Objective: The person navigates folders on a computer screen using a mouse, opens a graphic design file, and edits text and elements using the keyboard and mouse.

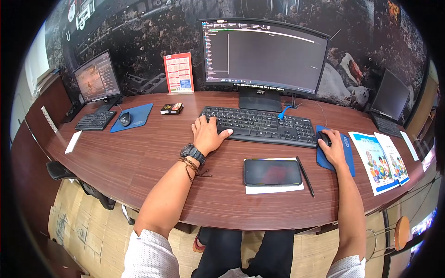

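Observation:
My left hand [208, 135] rests on the left end of a black keyboard [264, 125], fingers apart on the keys and thumb pointing right. A dark watch [192, 153] and a brown bead bracelet [189, 166] are on that wrist. My right hand [332, 147] is wrapped over a black mouse [325, 137] on a blue mouse pad [348, 160]. Behind the keyboard stands a curved monitor [269, 55] showing a dark window. Between my forearms, a phone [272, 172] lies on white paper [274, 189], with a black pen [305, 176] at its right.
Printed sheets [378, 162] lie right of the mouse pad. A small box [172, 109] and a red calendar [178, 73] are at the back. Another monitor [98, 76], keyboard [95, 120] and mouse [125, 119] are left; a dark monitor [390, 94] is right. A stool [402, 232] stands lower right.

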Demonstrator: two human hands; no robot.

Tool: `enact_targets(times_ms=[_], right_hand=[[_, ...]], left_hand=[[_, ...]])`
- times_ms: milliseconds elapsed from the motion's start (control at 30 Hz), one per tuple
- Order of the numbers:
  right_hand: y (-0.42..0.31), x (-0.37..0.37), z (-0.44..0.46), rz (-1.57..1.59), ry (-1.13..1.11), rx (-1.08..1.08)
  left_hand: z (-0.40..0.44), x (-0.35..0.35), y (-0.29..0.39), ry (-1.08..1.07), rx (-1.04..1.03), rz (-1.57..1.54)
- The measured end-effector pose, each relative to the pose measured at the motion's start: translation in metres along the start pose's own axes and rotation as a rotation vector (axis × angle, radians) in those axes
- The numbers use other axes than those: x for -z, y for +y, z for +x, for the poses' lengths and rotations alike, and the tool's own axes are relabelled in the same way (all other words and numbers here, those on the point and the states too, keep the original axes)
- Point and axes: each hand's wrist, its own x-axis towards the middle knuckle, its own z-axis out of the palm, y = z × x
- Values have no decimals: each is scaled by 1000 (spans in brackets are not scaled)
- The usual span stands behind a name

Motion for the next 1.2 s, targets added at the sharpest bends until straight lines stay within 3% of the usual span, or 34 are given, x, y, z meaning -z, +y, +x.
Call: enact_targets(times_ms=[867, 967, 1033, 1200], right_hand=[[5, -1, 0, -38, 50, -41], [6, -2, 0, -38, 52, -32], [6, -2, 1, -38, 53, -33], [3, 0, 1, -28, 37, -54]], left_hand=[[2, 8, 5, -26, -23, 31], [1, 11, 7, -7, -66, -137], [4, 13, 6, -125, -115, -136], [6, 17, 9, -158, -99, -146]])
